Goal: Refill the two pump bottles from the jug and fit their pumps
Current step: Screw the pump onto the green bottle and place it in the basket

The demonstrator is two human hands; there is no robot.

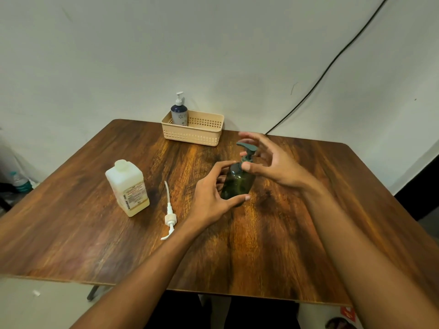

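Two hands are meeting at the green bottle (237,184), just right of the frame's centre on the counter (297,233). Its long axis is running nearly upright, leaning a little so that the neck is tipping toward the upper right. The green pump (247,149) is sitting on the neck, its nozzle pointing to the left of the frame. The left hand (211,200) is gripping the bottle's body in a wide curl, with the thumb lying across the lower front and the forefinger arching over the shoulder. The right hand (273,162) is spreading wide round the pump with its thumb tip touching the collar. Its fingers are blurring, so I cannot tell whether they are gripping.

Left of centre the jug (127,188) is standing upright with its cap on. Between it and the left hand a white pump (169,216) is lying flat, its tube pointing toward the top of the frame and its nozzle toward the bottom. At the counter's far edge, upper centre, a beige basket (197,135) is holding a blue and white bottle (179,113) upright in its left end, its own pump fitted. A black cable (332,62) is running down the wall at upper right.
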